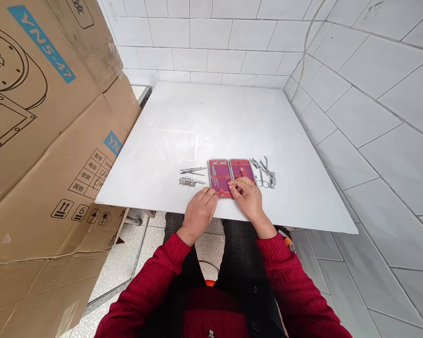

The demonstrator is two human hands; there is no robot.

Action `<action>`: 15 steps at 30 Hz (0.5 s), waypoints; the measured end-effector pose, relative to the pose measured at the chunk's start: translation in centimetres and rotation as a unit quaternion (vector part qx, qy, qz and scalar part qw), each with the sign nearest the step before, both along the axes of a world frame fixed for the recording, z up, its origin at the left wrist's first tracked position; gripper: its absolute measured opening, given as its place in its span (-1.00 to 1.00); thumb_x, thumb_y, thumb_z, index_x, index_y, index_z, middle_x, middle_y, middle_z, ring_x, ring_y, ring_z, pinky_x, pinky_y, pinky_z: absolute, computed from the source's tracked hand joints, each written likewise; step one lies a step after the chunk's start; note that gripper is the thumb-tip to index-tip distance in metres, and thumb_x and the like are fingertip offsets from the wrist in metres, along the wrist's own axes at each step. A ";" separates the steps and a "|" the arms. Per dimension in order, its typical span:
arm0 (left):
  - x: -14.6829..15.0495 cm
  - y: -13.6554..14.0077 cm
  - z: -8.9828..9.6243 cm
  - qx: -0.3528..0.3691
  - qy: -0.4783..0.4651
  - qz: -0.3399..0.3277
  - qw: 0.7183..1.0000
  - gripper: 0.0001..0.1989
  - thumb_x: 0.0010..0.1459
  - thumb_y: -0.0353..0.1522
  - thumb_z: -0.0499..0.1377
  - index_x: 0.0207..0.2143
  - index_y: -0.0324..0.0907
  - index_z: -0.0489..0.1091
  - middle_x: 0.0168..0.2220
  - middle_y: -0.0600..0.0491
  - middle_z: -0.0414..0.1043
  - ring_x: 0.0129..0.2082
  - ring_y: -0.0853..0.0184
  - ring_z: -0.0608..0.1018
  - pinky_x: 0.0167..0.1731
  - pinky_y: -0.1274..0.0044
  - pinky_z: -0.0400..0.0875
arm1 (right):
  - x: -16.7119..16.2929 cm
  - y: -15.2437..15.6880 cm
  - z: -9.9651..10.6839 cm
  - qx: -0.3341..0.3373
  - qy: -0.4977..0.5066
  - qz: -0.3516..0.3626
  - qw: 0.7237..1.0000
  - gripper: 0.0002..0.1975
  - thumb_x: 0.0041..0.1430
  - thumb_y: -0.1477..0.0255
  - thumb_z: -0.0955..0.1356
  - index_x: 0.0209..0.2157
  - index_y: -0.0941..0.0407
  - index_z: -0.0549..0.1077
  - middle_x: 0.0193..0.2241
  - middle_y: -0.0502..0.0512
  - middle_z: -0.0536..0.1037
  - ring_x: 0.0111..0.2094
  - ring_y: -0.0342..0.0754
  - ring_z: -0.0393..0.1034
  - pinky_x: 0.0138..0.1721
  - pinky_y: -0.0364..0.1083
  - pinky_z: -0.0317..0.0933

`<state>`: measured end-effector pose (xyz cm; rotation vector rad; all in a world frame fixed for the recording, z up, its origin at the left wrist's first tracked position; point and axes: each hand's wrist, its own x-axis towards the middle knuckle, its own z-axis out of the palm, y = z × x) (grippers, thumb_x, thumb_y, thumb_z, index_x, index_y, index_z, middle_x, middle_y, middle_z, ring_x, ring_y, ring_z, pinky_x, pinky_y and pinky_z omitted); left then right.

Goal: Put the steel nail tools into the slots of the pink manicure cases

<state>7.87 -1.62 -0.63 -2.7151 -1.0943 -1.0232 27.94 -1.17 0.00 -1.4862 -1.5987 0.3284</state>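
A manicure case (221,188) lies unfolded on the white table, with a purple-red lining and small slim tools tucked under the loops of its left half. My left hand (200,209) has its fingers closed over the lower left edge of the case. Over the middle fold, my right hand (248,196) is pinched; whatever is between thumb and finger is too small to make out. Left of the case are nail clippers (187,182) and a tweezer-like metal tool (193,170). To its right lie scissors (262,182), cuticle nippers (265,165) and another clipper (272,180).
The white tabletop (225,122) reaches back to a tiled wall (211,35), with more tiles on the right. A large cardboard box (56,141) stands along the left. A pale cable (305,51) hangs in the back right corner.
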 end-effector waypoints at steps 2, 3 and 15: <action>-0.1 0.0 0.0 -0.006 0.003 -0.002 1.000 -0.79 0.42 -0.44 0.04 -0.03 -0.21 0.45 0.02 -0.07 0.54 0.12 0.19 0.52 0.12 0.30 0.50 | -0.1 -0.1 0.1 0.001 -0.006 -0.002 1.000 -0.81 0.29 0.39 0.33 -0.27 0.10 0.61 -0.35 0.08 0.54 -0.37 -0.05 0.37 -0.28 -0.06 0.27; -0.1 -0.1 -0.1 -0.008 0.005 -0.002 1.000 -0.79 0.42 -0.44 0.04 -0.03 -0.20 0.45 0.03 -0.07 0.54 0.13 0.19 0.52 0.12 0.30 0.50 | -0.1 -0.1 0.2 0.002 -0.011 -0.006 1.000 -0.81 0.29 0.39 0.33 -0.28 0.10 0.61 -0.35 0.08 0.54 -0.37 -0.04 0.37 -0.28 -0.06 0.27; -0.3 -0.7 -0.4 0.027 -0.002 0.002 1.000 -0.77 0.40 -0.45 0.04 -0.04 -0.28 0.47 -0.05 -0.15 0.57 0.06 0.13 0.56 0.07 0.25 0.52 | -6.5 3.5 6.3 -0.071 -0.230 0.163 0.957 -0.87 0.30 0.48 0.39 -0.18 0.08 0.61 -0.17 0.12 0.61 -0.11 0.02 0.44 -0.18 -0.08 0.21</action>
